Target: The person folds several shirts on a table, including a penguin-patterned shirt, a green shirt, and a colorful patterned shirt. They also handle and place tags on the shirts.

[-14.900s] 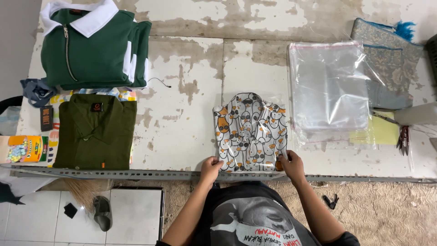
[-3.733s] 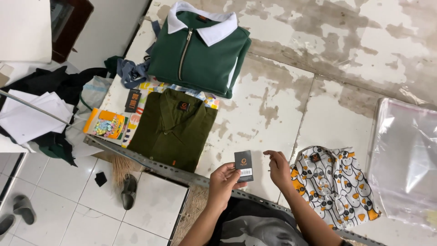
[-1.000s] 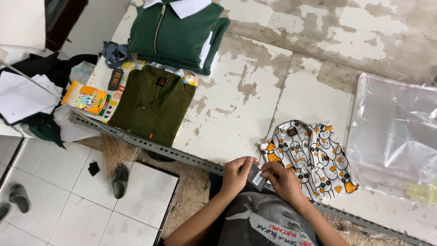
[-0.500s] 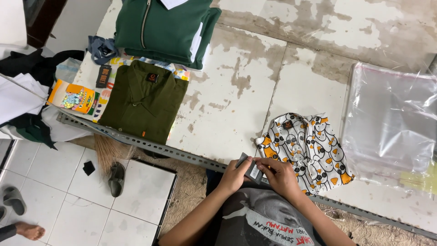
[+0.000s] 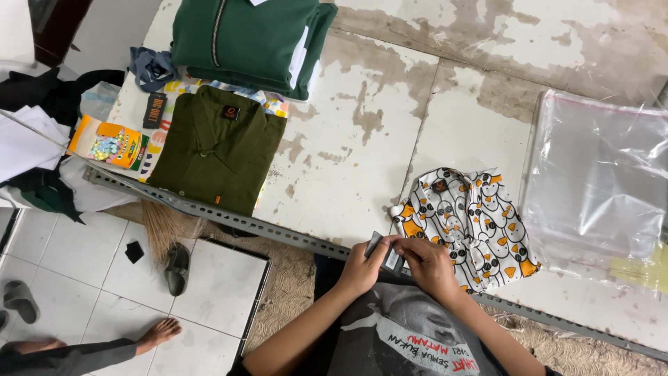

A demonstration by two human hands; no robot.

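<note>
Fingers (image 5: 390,245) of both hands pinching small dark tag (image 5: 385,252) | moved down to folded patterned shirt (image 5: 473,223) corner | tag now touching shirt edge

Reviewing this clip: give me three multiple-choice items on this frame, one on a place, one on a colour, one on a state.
1. Where does the patterned shirt lie?
A. on the floor tiles
B. at the table's near edge, by the hands
C. on top of the green jacket

2. What colour is the folded shirt left of the bare patch of table?
A. olive green
B. red
C. white

3. How is the small dark tag held?
A. lying alone on the table
B. in the left hand only
C. between the left hand and right hand

Answers: 1 B, it lies beside the hands at the metal edge; 2 A, plainly olive; 3 C, both hands pinch it.
</note>
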